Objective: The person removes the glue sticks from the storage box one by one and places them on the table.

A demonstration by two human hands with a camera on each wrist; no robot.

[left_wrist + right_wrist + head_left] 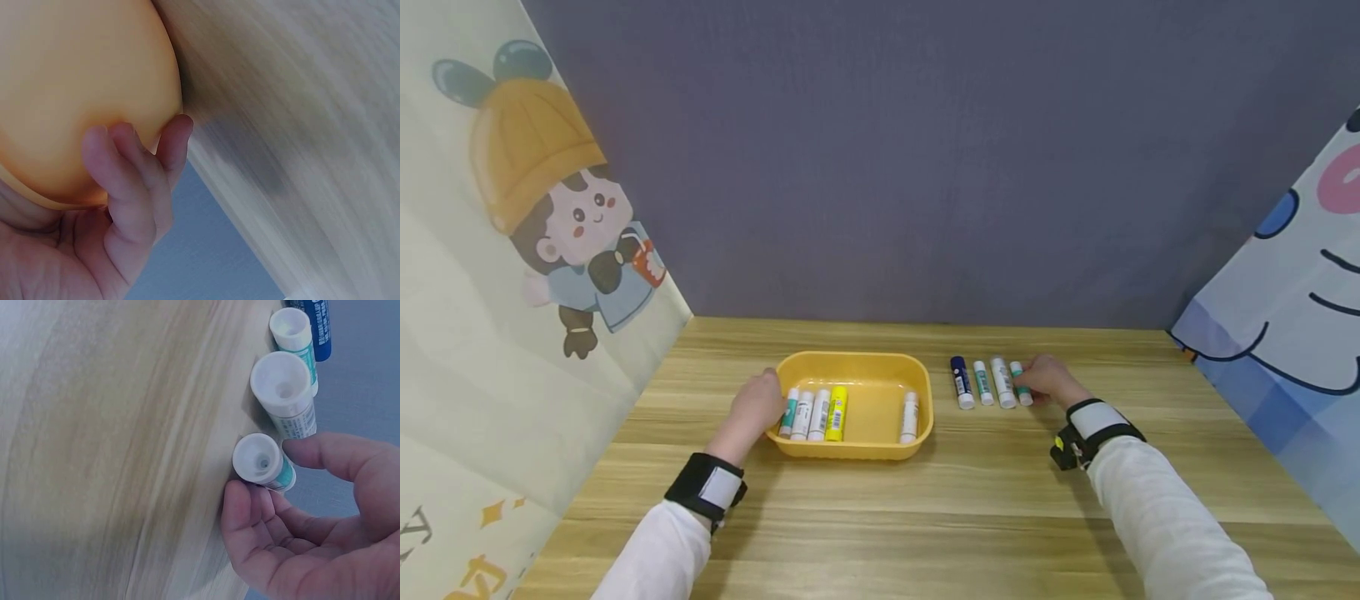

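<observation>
Wood-grain tabletop (880,529): left hand (758,404), fingers curled, grips rounded yellow plastic tray (868,451) holding five white or yellow cylindrical tubes (819,415); right hand (1049,379) pinches white-and-green cylindrical tube (267,465), rightmost of four-tube row (1002,383) beside tray.

Head view: wood-grain counter (925,533) across the bottom, grain running left-right. Plain dark grey-blue wall (880,167) fills upper centre, meets counter at its back edge. Cream side panel (467,400) at left, cartoon figure (598,250) printed upper left. White-and-blue printed panel (1285,325) with pink patch (1343,187), right edge. Light even.
</observation>
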